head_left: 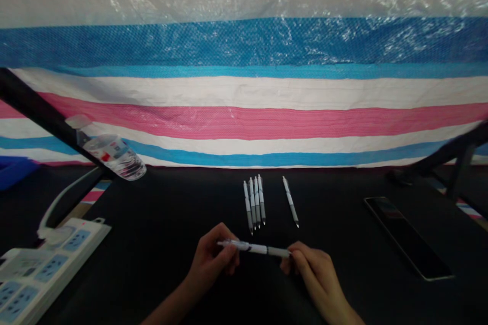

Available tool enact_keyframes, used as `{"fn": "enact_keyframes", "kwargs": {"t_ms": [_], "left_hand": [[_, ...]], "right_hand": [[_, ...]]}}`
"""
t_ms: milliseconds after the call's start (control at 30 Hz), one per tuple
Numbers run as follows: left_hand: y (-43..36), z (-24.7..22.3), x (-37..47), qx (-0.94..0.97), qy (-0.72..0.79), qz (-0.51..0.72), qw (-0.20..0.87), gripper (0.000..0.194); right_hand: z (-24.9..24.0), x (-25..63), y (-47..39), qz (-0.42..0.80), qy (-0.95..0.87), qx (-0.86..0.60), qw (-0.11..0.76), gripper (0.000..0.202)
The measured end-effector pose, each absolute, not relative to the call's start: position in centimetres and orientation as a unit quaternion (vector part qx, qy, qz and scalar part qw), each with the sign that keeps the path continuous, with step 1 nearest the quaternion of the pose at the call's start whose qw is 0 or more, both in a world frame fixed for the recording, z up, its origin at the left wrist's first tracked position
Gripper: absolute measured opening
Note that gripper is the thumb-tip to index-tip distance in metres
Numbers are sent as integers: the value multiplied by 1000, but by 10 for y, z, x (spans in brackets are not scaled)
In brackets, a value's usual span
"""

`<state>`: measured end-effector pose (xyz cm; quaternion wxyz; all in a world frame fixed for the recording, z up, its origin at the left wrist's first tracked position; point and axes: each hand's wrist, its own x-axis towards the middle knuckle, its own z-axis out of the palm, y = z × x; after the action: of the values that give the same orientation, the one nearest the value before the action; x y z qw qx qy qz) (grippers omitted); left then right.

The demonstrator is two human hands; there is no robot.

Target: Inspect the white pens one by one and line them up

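Observation:
A white and grey pen (258, 249) is held roughly level between my two hands, above the black table. My left hand (214, 256) pinches its clear clip end between thumb and fingers. At the other end, the fingers of my right hand (310, 269) close on the grey tip. Beyond my hands, several similar pens (256, 203) lie side by side, tips toward me. One more pen (291, 201) lies apart, to the right of that group.
A phone (407, 236) lies at the right of the black table (152, 223). On the left are a white power strip (57, 264) with a plugged-in cable and a tilted plastic bottle (114, 155). Behind hangs a striped sheet (244, 122); black bars stand at both sides.

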<state>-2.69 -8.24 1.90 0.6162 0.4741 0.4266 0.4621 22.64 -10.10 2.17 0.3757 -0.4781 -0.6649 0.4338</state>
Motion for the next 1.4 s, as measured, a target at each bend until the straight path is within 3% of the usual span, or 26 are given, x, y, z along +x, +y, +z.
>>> {"fn": "enact_keyframes", "kwargs": {"t_ms": [200,400,733,867,1100,1400], "left_hand": [[-78,19,-30,477,426,468,609,36],[-80,17,-29,469,422,457,627,35],[-79,14,-28,464,404,470,633,33],[-78,16,-27,470,397,464,637,32],[-78,16,-26,474,391,453,646,28],[-70,22,-12,484,356,524,604,18]], "right_hand": [[18,224,-102,446,-620,-506,401,20],[25,223,-102,437,-667,-490,352,41],[25,223,-103,405,-729,-462,301,28],[21,222,-104,375,-745,-470,288,39],[15,222,-104,431,-700,-506,262,49],[19,205,-106,381,-766,-476,205,31]]}}
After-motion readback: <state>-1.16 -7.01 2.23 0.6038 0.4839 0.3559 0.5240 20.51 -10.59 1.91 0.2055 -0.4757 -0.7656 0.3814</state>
